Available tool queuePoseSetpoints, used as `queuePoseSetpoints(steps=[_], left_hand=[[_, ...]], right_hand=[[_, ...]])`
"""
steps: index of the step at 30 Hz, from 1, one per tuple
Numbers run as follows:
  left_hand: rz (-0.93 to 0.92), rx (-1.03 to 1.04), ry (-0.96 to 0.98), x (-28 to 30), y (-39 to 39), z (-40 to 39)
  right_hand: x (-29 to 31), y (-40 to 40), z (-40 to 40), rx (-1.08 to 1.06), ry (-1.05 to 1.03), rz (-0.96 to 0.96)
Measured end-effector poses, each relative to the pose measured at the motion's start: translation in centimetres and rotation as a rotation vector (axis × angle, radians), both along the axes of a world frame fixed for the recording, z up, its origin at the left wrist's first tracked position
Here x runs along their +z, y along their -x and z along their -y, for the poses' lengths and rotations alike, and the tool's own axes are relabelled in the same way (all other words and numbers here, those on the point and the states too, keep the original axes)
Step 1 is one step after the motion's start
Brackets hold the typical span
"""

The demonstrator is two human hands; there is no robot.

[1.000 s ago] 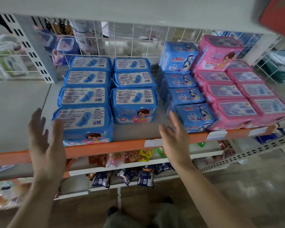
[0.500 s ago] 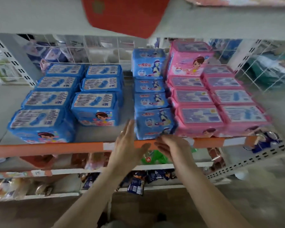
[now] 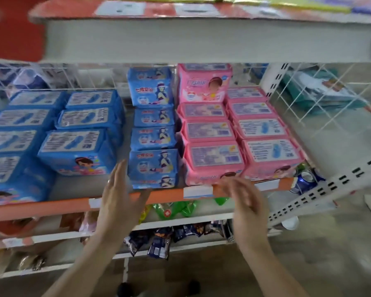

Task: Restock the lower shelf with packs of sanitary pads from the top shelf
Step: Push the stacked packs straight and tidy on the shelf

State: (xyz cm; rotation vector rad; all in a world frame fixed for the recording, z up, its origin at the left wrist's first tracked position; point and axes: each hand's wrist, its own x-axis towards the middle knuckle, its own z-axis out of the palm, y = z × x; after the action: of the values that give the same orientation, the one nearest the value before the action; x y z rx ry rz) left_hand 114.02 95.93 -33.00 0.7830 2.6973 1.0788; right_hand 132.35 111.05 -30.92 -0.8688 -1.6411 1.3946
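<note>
Head view: packs of sanitary pads [image 3: 153, 168], blue and pink, fill the orange-edged shelf [image 3: 51, 205] across the middle of the frame. Left hand [image 3: 118, 196] and right hand [image 3: 243, 198] hover at its front edge, fingers straight, holding nothing. The right is blurred. Best squeeze one front pack from both sides, lifting without toppling neighbours.

Single head view, looking forward and slightly down from close in front of the orange-edged shelf [image 3: 51, 205]. Upper shelf's underside [image 3: 180, 39] fills the top edge; lower racks and floor at the bottom. Wide-angle bend at the sides.
</note>
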Motion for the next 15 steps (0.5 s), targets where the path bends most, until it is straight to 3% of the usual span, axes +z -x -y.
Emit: queuePoseSetpoints(steps=[3,8,11,15], left_hand=[[-0.253,-0.083,-0.008,0.1,-3.8,-0.5],[-0.551,-0.348,-0.046,0.1,-5.7,-5.2],[-0.612,-0.404,-0.018,1.1,-5.6,-8.0],[-0.646,-0.447,0.071,1.6,-5.1,-10.2]], right_hand=[[-0.6,-2.7,-5.4,-0.254,-0.057,-0.155],[-1.5,-2.9,-13.4,-0.398,0.049,-0.252],[-1.6,-2.4,-15.4,-0.409,-0.053,-0.107],[-2.8,-1.8,-17.1,-0.346,-0.293,0.285]])
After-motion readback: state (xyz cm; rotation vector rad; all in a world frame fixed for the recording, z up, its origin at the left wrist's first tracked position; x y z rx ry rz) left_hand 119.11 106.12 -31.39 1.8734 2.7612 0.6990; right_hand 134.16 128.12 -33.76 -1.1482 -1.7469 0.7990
